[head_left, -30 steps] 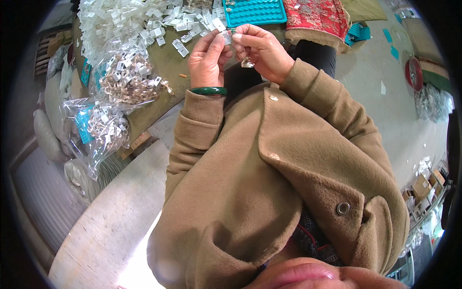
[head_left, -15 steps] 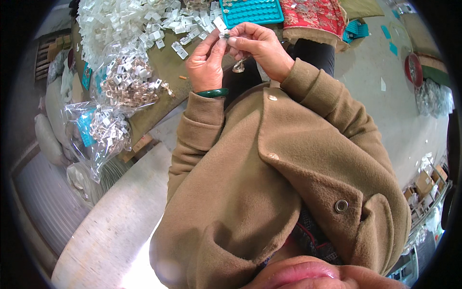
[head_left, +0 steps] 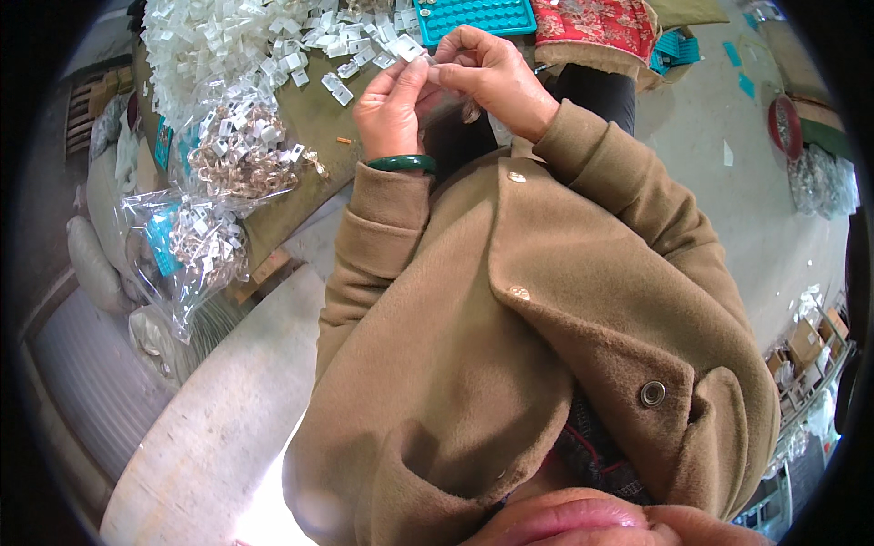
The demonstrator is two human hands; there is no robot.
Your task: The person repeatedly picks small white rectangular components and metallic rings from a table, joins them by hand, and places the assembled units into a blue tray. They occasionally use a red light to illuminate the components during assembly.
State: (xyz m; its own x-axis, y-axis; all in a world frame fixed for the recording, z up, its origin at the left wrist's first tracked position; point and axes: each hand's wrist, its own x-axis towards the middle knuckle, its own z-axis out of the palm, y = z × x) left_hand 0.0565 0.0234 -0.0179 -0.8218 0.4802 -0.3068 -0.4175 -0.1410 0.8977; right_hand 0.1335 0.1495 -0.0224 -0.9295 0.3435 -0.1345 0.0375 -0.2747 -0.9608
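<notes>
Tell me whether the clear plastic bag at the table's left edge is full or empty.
Partly full. The clear plastic bag holds a clump of small pale-gold metal pieces showing through its crumpled film.

Glossy white plastic clips, shiny metal rings, matt woolly coat, crinkly clear bag.

**Tan coat, green bangle, white heap**

The coat is plain camel tan, with dull silver snap buttons. A dark green bangle rings the left wrist. The heap of small plastic pieces is white, and beside it lies a pile of pale gold metal bits. The tabletop is olive brown. The tray is bright teal, dotted with rows of holes. The cushion is red with a gold and pink floral pattern. The floor is pale grey.
</notes>
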